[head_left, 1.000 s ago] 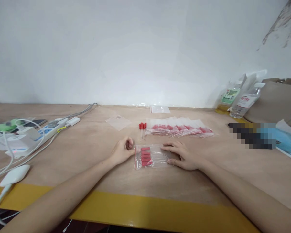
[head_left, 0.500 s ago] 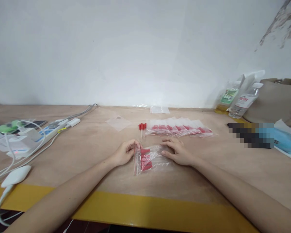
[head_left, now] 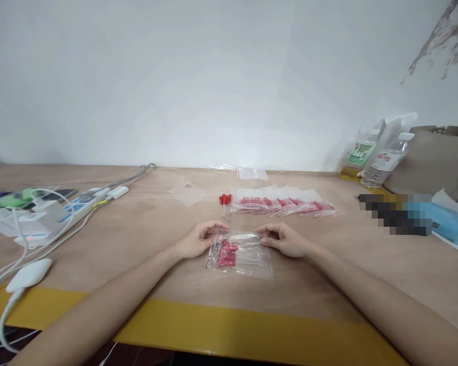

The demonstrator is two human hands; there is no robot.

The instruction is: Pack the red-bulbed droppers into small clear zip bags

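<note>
A clear zip bag (head_left: 252, 259) lies in front of me with several red-ended, clear-stemmed pieces inside that look like droppers. Its red-lined zip edge points left. My left hand (head_left: 199, 240) is closed on the bag's upper left corner, thumb and fingers pinching the plastic. At the upper right corner, my right hand (head_left: 286, 240) has thumb and fingers closed on the film. Just beyond the bag stand out several loose red-ended droppers (head_left: 225, 203), lying side by side. To their right is an overlapping row of filled zip bags (head_left: 282, 201).
Farther back lie a flat small bag (head_left: 188, 194) and another bag (head_left: 252, 174) by the wall. On the left are a power strip (head_left: 86, 203) with chargers and white cables. Two bottles (head_left: 387, 160), a grey-brown bag (head_left: 435, 157) and a blue packet (head_left: 452, 221) occupy the right.
The zip bag has turned slightly and now lies flatter, with the clear stems more visible. My right hand has shifted a little rightward, its fingers curling in at the bag's corner.
</note>
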